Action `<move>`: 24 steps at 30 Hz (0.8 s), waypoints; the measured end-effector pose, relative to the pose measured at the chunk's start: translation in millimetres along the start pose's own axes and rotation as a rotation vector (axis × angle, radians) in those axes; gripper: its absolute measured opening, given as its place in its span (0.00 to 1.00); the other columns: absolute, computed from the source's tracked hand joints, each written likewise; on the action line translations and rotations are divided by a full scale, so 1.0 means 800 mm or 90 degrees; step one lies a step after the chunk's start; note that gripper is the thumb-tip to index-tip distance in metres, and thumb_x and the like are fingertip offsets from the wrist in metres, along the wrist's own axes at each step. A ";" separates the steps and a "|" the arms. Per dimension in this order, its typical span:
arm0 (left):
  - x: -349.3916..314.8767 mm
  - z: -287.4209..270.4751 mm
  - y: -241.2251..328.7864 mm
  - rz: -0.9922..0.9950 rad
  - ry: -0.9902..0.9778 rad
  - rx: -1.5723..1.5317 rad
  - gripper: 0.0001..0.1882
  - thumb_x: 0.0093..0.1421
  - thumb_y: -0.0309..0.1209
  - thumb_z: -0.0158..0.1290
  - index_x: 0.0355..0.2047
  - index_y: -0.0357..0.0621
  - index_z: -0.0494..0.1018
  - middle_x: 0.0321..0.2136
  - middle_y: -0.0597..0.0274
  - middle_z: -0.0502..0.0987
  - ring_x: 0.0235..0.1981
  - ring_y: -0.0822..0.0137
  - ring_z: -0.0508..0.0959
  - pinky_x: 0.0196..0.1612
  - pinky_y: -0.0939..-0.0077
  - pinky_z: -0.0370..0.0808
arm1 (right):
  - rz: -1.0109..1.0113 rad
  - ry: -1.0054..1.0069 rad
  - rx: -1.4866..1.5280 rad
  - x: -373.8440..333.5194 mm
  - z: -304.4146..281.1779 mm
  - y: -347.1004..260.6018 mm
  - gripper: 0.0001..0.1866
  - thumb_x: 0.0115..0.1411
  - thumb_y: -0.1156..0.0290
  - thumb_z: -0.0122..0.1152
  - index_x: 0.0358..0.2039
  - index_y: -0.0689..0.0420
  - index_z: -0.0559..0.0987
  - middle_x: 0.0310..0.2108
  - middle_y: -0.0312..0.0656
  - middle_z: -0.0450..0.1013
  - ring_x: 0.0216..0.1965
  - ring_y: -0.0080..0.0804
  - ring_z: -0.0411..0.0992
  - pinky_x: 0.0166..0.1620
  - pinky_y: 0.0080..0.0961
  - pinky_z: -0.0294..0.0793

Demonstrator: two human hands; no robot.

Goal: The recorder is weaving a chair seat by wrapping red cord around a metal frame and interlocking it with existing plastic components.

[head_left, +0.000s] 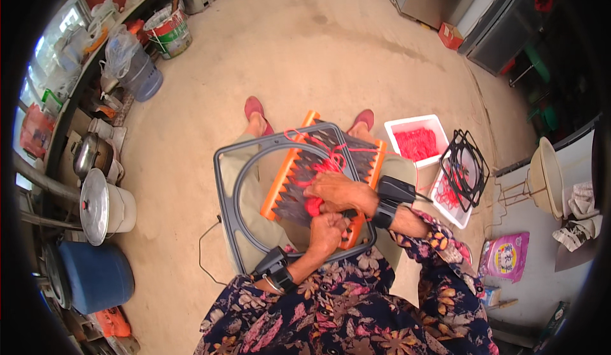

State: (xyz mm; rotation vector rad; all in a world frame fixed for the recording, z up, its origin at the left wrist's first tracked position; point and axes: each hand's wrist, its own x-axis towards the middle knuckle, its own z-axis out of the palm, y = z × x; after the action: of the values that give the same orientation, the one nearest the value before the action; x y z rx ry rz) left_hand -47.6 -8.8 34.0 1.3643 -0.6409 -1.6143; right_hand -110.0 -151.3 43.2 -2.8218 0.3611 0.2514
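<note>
Both hands work at the centre of the frame, where red cord [332, 163] lies in loose loops over a dark toothed rack with orange rails [280, 184], and a tight red bundle [313, 206] sits between them. The right hand [342, 191] reaches over the bundle with its fingers bent and held close together; whether they grip it I cannot tell. The left hand [327, 233], just below, has its fingers curled inward, their tips hidden, so I cannot tell what they pinch. The rack and a grey frame with a round opening [224, 189] lie across the lap. Right of centre, a white tray [407, 124] holds a thick heap of short red strands [417, 145]; below it, a second white tray [449, 216] holds looser red strands [450, 196], with black openwork frames [482, 167] over its right part. At upper left stand a paint bucket [167, 33], its contents unclear, and a bluish water jug [145, 78] with a clear plastic bag [121, 52] at its top. At left, a metal lid [95, 206] leans against a white pot [121, 207], hiding its inside, above a blue barrel [98, 277] at lower left.
</note>
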 end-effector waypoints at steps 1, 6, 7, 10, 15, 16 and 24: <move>-0.003 -0.001 -0.002 0.002 0.002 -0.004 0.05 0.57 0.23 0.53 0.30 0.31 0.74 0.18 0.65 0.73 0.16 0.78 0.71 0.15 0.81 0.67 | -0.008 0.002 -0.012 0.004 -0.017 -0.005 0.21 0.46 0.63 0.66 0.40 0.58 0.76 0.36 0.44 0.76 0.43 0.41 0.72 0.48 0.33 0.69; 0.011 -0.004 0.005 0.063 0.040 -0.048 0.05 0.57 0.23 0.53 0.30 0.31 0.74 0.16 0.64 0.73 0.13 0.77 0.69 0.12 0.80 0.63 | 0.072 0.035 0.484 -0.015 -0.037 -0.015 0.16 0.55 0.60 0.59 0.32 0.61 0.77 0.26 0.45 0.75 0.28 0.39 0.75 0.33 0.31 0.72; 0.012 -0.003 0.012 0.061 0.033 -0.044 0.05 0.57 0.23 0.53 0.30 0.31 0.74 0.16 0.64 0.73 0.13 0.77 0.69 0.12 0.80 0.63 | 0.101 0.167 0.391 -0.020 -0.036 -0.018 0.15 0.54 0.60 0.59 0.30 0.61 0.78 0.24 0.45 0.74 0.26 0.38 0.74 0.30 0.34 0.71; 0.019 -0.010 0.036 0.038 0.038 -0.038 0.07 0.58 0.26 0.54 0.27 0.34 0.73 0.14 0.65 0.72 0.09 0.78 0.65 0.12 0.82 0.59 | 0.137 0.489 0.401 -0.037 -0.051 -0.026 0.10 0.57 0.66 0.58 0.30 0.61 0.77 0.23 0.41 0.73 0.25 0.30 0.72 0.28 0.29 0.69; 0.037 -0.038 0.085 0.048 0.038 -0.028 0.07 0.60 0.27 0.52 0.29 0.36 0.72 0.15 0.61 0.74 0.08 0.78 0.66 0.07 0.83 0.57 | 0.304 0.402 0.539 -0.099 -0.072 -0.048 0.06 0.58 0.71 0.58 0.29 0.61 0.78 0.23 0.37 0.72 0.25 0.21 0.68 0.28 0.19 0.68; 0.045 -0.048 0.083 0.050 0.039 -0.034 0.06 0.60 0.27 0.52 0.30 0.37 0.73 0.16 0.62 0.74 0.08 0.77 0.66 0.07 0.83 0.57 | 0.214 0.418 0.496 -0.094 -0.061 -0.049 0.04 0.54 0.73 0.60 0.29 0.59 0.79 0.22 0.38 0.72 0.23 0.26 0.69 0.26 0.26 0.68; 0.071 -0.064 0.005 0.227 0.127 -0.038 0.08 0.48 0.14 0.47 0.20 0.36 0.75 0.18 0.62 0.76 0.20 0.73 0.74 0.24 0.77 0.72 | 0.046 0.179 -0.179 -0.057 0.031 -0.041 0.08 0.53 0.68 0.52 0.20 0.51 0.77 0.20 0.39 0.72 0.25 0.37 0.73 0.32 0.35 0.68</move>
State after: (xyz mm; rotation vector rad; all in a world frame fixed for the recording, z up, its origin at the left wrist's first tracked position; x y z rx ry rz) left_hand 3.4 -52.6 -3.3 1.2647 -0.6666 -1.1890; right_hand -147.8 -103.4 37.3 -3.1313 0.5261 -0.0904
